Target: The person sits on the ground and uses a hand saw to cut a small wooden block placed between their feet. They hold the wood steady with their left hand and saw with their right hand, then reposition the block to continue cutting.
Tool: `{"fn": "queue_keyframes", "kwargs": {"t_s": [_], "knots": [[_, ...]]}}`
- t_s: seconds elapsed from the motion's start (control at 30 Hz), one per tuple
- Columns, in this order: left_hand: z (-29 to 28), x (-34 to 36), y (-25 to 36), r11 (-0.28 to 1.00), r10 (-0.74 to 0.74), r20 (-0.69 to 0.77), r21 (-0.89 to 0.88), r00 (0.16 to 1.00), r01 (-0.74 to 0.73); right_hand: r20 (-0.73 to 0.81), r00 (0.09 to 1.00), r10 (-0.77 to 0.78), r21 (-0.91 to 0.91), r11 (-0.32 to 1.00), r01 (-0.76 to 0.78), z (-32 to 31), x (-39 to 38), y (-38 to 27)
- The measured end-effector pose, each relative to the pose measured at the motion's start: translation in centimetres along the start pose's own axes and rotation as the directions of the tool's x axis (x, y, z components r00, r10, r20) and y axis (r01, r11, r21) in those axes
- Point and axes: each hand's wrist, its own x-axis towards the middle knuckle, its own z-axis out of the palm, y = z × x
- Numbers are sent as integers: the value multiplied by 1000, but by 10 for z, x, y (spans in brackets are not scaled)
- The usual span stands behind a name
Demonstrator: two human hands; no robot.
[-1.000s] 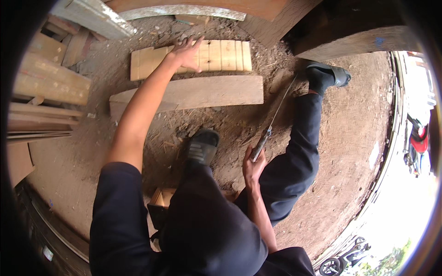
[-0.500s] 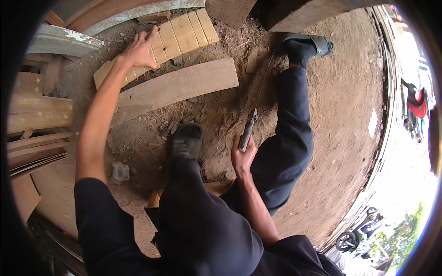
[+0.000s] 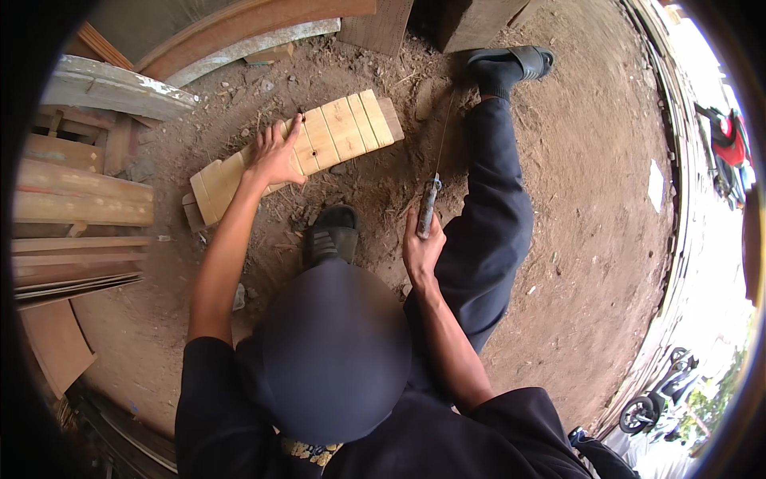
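A pale grooved wooden board (image 3: pixel 339 129), with a few small dark holes, lies slantwise on top of a darker plank (image 3: pixel 391 118) whose ends peek out from under it. My left hand (image 3: pixel 275 156) grips the board across its width, thumb at the near edge and fingers over its top toward the far edge. In my right hand (image 3: pixel 423 246) is what looks like a handsaw (image 3: pixel 428 209), fingers wrapped round its worn grey handle. Its long thin blade shows almost edge-on and points away from me, beside my right leg.
My left sandal (image 3: pixel 333 234) is just nearer than the board; my right sandal (image 3: pixel 519 62) rests farther off by a wooden block (image 3: pixel 479 24). Stacked timber (image 3: pixel 84 195) lines the left, curved wooden pieces (image 3: pixel 255 28) the back. A motorcycle (image 3: pixel 658 399) stands outside at right.
My left hand has brought the grooved board nearer and to the right, onto the darker plank, which lay separate before. My right hand still holds the saw. My left knee has come up into view.
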Motion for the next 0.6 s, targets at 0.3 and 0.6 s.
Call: {"fn": "queue_keyframes", "kwargs": {"t_s": [0.3,0.6], "knots": [[8,-2,7,988,-61,8,144,998,59,31,999,-30,47,999,28,-13,-6,-14],[-19,-8,2,998,37,233,32,972,-46,-12,999,-34,110,993,36,-27,-6,-15]]}}
